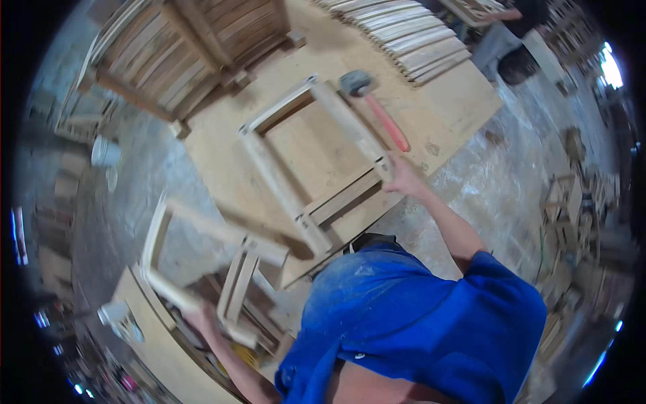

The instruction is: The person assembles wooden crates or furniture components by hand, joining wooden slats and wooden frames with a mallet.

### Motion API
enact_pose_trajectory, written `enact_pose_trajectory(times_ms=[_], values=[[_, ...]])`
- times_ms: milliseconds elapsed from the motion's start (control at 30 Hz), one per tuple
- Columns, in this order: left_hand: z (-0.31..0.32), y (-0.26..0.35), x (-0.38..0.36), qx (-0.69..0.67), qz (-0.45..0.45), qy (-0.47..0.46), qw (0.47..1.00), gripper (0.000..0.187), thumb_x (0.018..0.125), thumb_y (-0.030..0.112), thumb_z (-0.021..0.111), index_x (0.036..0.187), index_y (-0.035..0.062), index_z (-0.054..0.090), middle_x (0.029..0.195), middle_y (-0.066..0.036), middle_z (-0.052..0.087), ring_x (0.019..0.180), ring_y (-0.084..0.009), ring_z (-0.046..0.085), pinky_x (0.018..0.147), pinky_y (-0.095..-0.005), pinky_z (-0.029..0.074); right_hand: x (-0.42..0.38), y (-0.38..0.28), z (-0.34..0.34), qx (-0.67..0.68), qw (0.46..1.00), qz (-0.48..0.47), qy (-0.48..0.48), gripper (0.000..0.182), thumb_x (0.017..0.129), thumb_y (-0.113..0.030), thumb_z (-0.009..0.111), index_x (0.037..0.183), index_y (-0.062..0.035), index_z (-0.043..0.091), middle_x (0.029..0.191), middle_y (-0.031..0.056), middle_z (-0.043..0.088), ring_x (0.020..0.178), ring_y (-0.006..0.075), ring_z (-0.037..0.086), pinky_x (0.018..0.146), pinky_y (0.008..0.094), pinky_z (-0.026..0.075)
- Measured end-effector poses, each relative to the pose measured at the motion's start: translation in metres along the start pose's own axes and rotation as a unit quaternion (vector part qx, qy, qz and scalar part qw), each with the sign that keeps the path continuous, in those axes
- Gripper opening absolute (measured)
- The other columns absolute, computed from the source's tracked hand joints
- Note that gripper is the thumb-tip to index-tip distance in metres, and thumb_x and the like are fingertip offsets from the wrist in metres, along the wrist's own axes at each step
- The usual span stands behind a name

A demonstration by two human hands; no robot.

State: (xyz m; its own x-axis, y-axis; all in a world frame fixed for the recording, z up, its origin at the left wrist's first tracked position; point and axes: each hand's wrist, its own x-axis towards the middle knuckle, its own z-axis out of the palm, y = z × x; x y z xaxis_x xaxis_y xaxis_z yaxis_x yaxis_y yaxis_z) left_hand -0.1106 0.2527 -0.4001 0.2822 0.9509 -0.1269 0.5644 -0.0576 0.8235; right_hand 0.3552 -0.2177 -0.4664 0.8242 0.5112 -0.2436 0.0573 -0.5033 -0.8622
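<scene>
My left hand is closed around one rail of a wooden frame, held tilted off the left side of the worktable; motion blurs it a little. A second wooden frame lies flat on the plywood worktable, with a crossbar near its front end. My right hand grips the near right end of that frame's side rail, its fingertips partly hidden by the wood. Beyond this hand lies a mallet with a red handle and a dark head, beside the frame's right rail.
Slatted wooden panels stand at the table's far left. A row of wooden slats covers its far edge. At lower left is another bench with a white container. A bucket stands on the floor; another person works far right.
</scene>
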Motion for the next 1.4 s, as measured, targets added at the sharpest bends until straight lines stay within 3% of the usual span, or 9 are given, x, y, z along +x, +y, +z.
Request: enact_pose_trajectory(times_ms=[67,133,433,567,667,900,1033,1233,1400], values=[[0.049,0.007,0.018,-0.005,0.039,-0.02,0.999,0.062,0.068,0.008,0.071,0.123,-0.0044,0.046,0.11,-0.016,0.055,0.084,-0.0217,0.06,0.069,-0.0366,0.052,0.01,0.035,-0.026,-0.204,0.966,-0.128,0.093,0.08,0.058,-0.02,0.08,0.13,-0.0021,0.051,0.12,0.021,0.055,0.109,0.0378,0.056,0.096,0.0425,0.048],[0.098,0.042,0.018,0.047,0.044,-0.074,0.995,0.079,0.062,0.016,0.075,0.13,-0.0067,0.042,0.119,-0.02,0.054,0.104,-0.0304,0.057,0.092,-0.041,0.048,0.013,0.053,-0.054,-0.259,0.954,-0.098,0.115,0.077,0.059,-0.023,0.079,0.128,-0.0009,0.052,0.12,0.0218,0.055,0.111,0.0384,0.055,0.097,0.0454,0.046],[0.231,0.002,0.022,0.034,0.132,-0.189,0.972,0.082,0.062,0.014,0.073,0.135,-0.0031,0.041,0.127,-0.024,0.053,0.12,-0.0367,0.053,0.105,-0.0413,0.041,0.024,0.108,-0.098,-0.337,0.935,-0.083,0.073,0.08,0.065,-0.026,0.079,0.135,-0.0006,0.048,0.126,0.023,0.055,0.117,0.041,0.053,0.1,0.0473,0.045],[0.194,0.027,0.014,0.15,0.114,-0.2,0.961,0.101,0.069,0.037,0.081,0.149,0.0003,0.031,0.143,-0.027,0.043,0.134,-0.0396,0.044,0.113,-0.0448,0.036,0.025,0.044,-0.107,-0.319,0.946,-0.035,-0.054,0.08,0.061,-0.032,0.081,0.128,0.0055,0.056,0.117,0.029,0.064,0.113,0.0428,0.06,0.098,0.0465,0.048],[0.148,0.039,-0.027,0.159,0.092,-0.079,0.98,0.11,0.075,0.056,0.074,0.153,-0.0033,0.023,0.155,-0.029,0.028,0.145,-0.0403,0.029,0.119,-0.0436,0.026,0.045,0.002,-0.116,-0.502,0.841,0.0,-0.2,0.075,0.071,-0.038,0.077,0.133,-0.0005,0.057,0.119,0.0264,0.065,0.113,0.0388,0.061,0.098,0.0458,0.048],[-0.011,0.054,-0.225,0.377,0.135,0.247,0.883,0.1,0.075,0.047,0.079,0.15,0.0016,0.031,0.153,-0.027,0.032,0.137,-0.0434,0.037,0.112,-0.0504,0.032,0.112,-0.122,0.009,-0.538,0.804,-0.214,-0.136,0.073,0.078,-0.039,0.076,0.139,-0.0039,0.054,0.119,0.0211,0.064,0.106,0.0362,0.062,0.092,0.0434,0.05],[-0.086,0.055,-0.372,0.433,-0.046,0.351,0.829,0.11,0.064,0.051,0.084,0.148,-0.0004,0.035,0.151,-0.028,0.035,0.14,-0.0435,0.034,0.114,-0.0509,0.03,0.125,-0.18,0.111,-0.374,0.795,-0.376,-0.295,0.068,0.082,-0.035,0.074,0.138,-0.002,0.053,0.1,0.0171,0.06,0.089,0.03,0.058,0.081,0.042,0.048],[-0.112,-0.011,-0.541,0.412,-0.356,0.314,0.778,0.103,0.058,0.042,0.088,0.141,0.001,0.043,0.141,-0.023,0.044,0.133,-0.041,0.041,0.11,-0.0499,0.034,0.03,-0.246,0.232,-0.322,0.705,-0.504,-0.381,0.06,0.079,-0.025,0.072,0.13,0.0012,0.056,0.1,0.0203,0.061,0.088,0.0333,0.061,0.077,0.0432,0.051],[-0.104,-0.071,-0.566,0.432,-0.281,0.407,0.754,0.074,0.059,0.027,0.086,0.123,0.0047,0.056,0.125,-0.014,0.053,0.119,-0.0349,0.05,0.1,-0.0468,0.04,-0.086,-0.27,0.288,-0.295,0.63,-0.53,-0.485,0.058,0.08,-0.026,0.073,0.127,0.0019,0.057,0.102,0.0217,0.062,0.089,0.0364,0.061,0.079,0.0458,0.05]])
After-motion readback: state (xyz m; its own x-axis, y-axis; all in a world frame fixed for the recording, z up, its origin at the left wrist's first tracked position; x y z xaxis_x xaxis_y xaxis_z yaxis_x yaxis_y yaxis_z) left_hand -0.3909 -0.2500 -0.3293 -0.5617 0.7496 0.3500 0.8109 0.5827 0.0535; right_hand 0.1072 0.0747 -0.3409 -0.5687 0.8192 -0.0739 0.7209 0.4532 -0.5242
